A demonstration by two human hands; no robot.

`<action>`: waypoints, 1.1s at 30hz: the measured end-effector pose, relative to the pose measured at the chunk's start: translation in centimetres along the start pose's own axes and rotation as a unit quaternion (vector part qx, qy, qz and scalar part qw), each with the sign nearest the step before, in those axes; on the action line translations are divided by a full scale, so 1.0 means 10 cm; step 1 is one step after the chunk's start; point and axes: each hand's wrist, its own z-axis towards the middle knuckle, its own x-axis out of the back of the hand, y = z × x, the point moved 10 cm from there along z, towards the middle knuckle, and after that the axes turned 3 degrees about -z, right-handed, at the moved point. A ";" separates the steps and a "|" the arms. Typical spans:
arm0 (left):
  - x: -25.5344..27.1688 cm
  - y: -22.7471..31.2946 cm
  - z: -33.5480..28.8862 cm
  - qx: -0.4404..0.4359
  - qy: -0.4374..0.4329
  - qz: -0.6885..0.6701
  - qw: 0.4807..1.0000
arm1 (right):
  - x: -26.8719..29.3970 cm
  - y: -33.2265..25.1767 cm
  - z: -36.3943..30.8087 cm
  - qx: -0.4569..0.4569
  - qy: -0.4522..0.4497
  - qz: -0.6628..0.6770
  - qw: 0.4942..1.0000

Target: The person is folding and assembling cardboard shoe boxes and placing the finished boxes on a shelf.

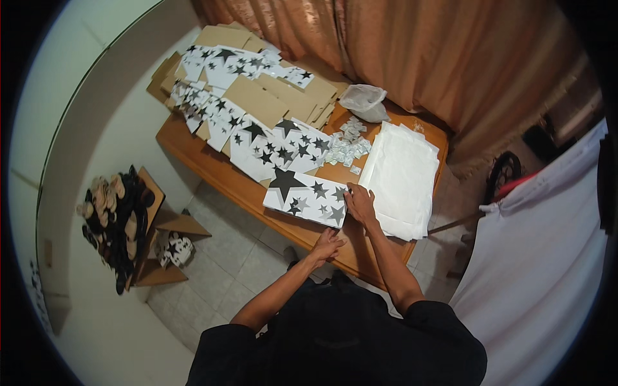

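A closed white box [299,201] printed with black and grey stars lies near the table's front edge. My right hand [362,204] is at its right end, fingers bent over the top edge and corner. Just below the near right corner is my left hand [327,247], palm partly turned up, fingers loosely apart. Its fingertips come close to the box edge; whether they touch it I cannot tell. Right of the box lies a stack of white paper sheets [402,174]. Small pale packets [347,151] are heaped behind the box.
Flattened star-printed cardboard [257,149] and brown cardboard pieces [257,100] cover the table's left and back. A clear plastic bag [364,101] stands near the brown curtain [412,51]. Shoes [112,222] fill a wooden rack at left. A white cloth [534,251] hangs at right.
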 end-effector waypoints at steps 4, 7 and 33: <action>0.06 -0.03 -0.13 -0.046 0.073 -0.030 0.996 | -0.06 0.22 -0.04 -0.003 0.011 0.210 0.978; 0.27 -0.06 -0.39 -0.084 0.159 -0.046 0.983 | -0.32 0.16 -0.15 -0.027 -0.093 0.209 0.973; 2.32 1.02 -5.02 -0.494 0.590 0.008 0.639 | 0.52 -5.08 -1.11 0.411 -0.174 0.372 0.814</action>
